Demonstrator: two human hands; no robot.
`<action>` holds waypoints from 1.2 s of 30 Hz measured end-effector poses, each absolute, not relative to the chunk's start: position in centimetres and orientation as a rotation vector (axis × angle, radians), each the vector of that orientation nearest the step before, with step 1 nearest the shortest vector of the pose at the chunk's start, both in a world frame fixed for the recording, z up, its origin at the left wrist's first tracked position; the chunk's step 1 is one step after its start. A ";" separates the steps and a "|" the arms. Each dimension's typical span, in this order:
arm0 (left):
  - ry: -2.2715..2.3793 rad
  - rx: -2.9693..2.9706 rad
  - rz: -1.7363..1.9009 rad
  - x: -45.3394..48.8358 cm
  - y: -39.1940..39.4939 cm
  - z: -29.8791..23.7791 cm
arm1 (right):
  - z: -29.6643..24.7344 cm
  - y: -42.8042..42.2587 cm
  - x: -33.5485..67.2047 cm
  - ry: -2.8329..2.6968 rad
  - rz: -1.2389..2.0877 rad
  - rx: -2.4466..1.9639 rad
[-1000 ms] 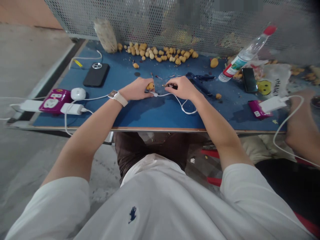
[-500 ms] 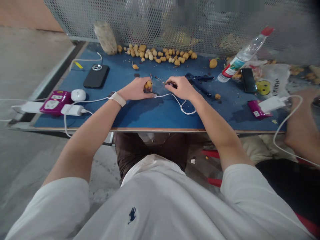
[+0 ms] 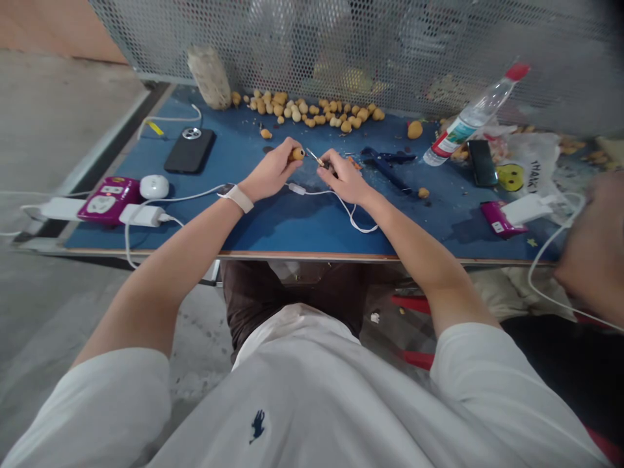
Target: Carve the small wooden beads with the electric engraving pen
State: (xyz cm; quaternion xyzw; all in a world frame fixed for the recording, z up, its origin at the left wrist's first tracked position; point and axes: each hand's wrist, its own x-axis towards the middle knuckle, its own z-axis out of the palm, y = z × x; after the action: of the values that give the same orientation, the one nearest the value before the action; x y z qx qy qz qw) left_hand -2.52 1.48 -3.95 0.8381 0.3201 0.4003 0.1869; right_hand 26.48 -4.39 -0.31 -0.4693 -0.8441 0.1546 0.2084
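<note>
My left hand [image 3: 270, 170] is closed on a small round yellow-brown gourd-like ball [image 3: 297, 154], which shows a dark spot on its right side. Facing it, my right hand [image 3: 344, 177] grips a slim tool [image 3: 314, 156] whose thin metal tip points left at the ball. Whether tip and ball touch, I cannot tell. My fingers hide most of the tool's handle. Below both hands runs a white cable [image 3: 325, 192] with a small white inline piece [image 3: 296, 188]. Dark blue-handled pliers [image 3: 390, 170] lie to the right of my right hand.
Several similar balls [image 3: 312, 110] line the mesh panel [image 3: 273, 45] at the back. A black phone [image 3: 190, 153] and a purple power adapter [image 3: 110, 201] lie left. On the right are a plastic bottle [image 3: 453, 138], another phone [image 3: 482, 162] and another person's blurred arm [image 3: 592, 253].
My left hand has turned and shifted slightly upward, exposing the ball's dark spot. The tool's tip now shows clearly beside it. The cable's inline piece has come into view below my left hand.
</note>
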 end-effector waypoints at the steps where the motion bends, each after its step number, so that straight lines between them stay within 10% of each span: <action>1: 0.895 2.355 1.133 -2.5 1.5 -3.9 | -0.3 -4.4 26.5 -2.359 0.411 -1.313; 36: 0.907 2.386 1.136 -2.2 0.7 -2.8 | -2.1 -2.9 27.0 -2.317 0.481 -1.184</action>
State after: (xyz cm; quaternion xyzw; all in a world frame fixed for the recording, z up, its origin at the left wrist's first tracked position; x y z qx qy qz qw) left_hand -2.24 0.65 -2.84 0.8411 0.3197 0.4005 0.1729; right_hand 27.03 -2.87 -2.13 -0.4338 -0.8489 0.1762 0.2453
